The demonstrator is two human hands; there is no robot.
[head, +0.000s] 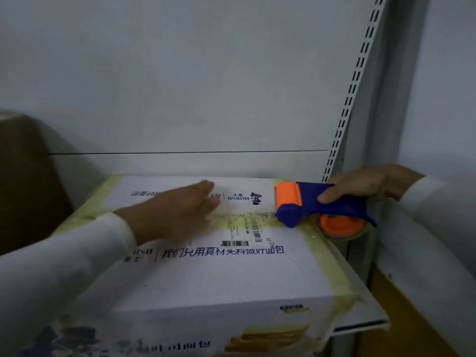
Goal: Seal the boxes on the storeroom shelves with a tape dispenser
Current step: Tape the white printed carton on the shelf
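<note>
A white cardboard box (pixel 219 274) with blue printed lettering and a barcode label lies on a white shelf. Yellowish tape runs along its centre seam and edges. My left hand (pixel 175 215) lies flat on the box top, fingers straight, pressing over the seam. My right hand (pixel 371 185) grips the handle of a blue and orange tape dispenser (pixel 316 204). The dispenser sits at the box's right edge, its orange front on the seam and its tape roll hanging past the edge.
A brown cardboard box (pixel 23 181) stands at the left, beside the white box. The white back panel (pixel 180 86) rises behind it. A slotted shelf upright (pixel 353 91) runs up at the right. The shelf's front edge (pixel 360 325) shows at lower right.
</note>
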